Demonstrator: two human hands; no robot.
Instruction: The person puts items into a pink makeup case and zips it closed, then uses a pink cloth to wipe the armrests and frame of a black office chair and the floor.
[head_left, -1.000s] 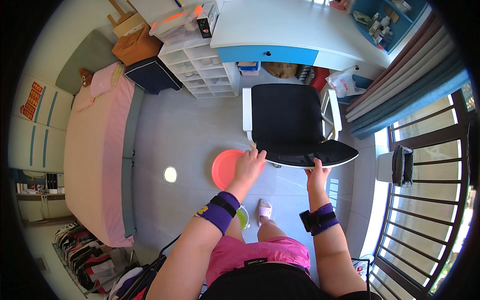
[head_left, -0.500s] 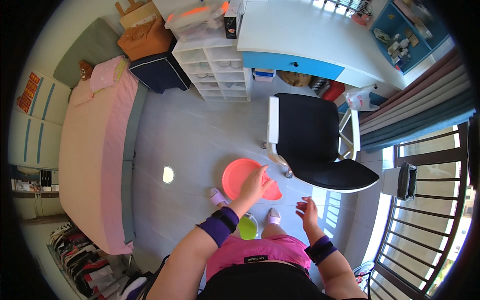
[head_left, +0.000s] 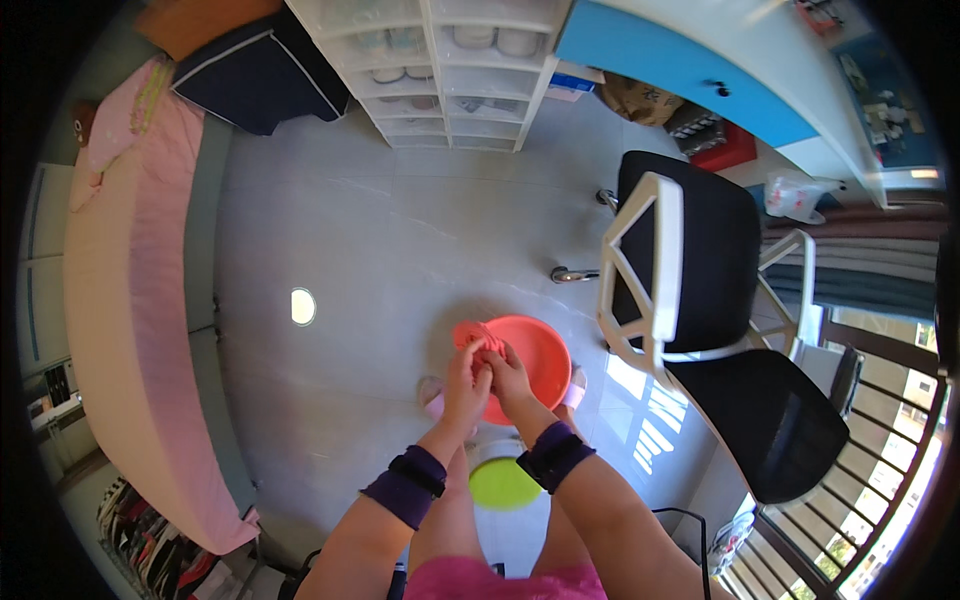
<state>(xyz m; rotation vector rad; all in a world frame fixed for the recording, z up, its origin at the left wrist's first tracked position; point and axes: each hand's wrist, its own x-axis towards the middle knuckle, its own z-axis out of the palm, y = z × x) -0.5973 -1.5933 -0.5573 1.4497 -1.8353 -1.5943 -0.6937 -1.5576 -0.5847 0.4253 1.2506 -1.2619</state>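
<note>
the left hand [head_left: 464, 387] and the right hand [head_left: 509, 381] are closed together on a coral cloth [head_left: 479, 336], near the left edge of the basin [head_left: 546, 352]. the wringing seems half-way, not finished; the chair [head_left: 692, 258] stands apart, untouched.

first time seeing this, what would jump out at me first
Probably the coral basin on the floor, low in the middle, with the left grip and right grip closed together on a coral cloth over its left side. Next would be the big black-and-white chair on the right, then the long pink-covered bed down the left.
</note>
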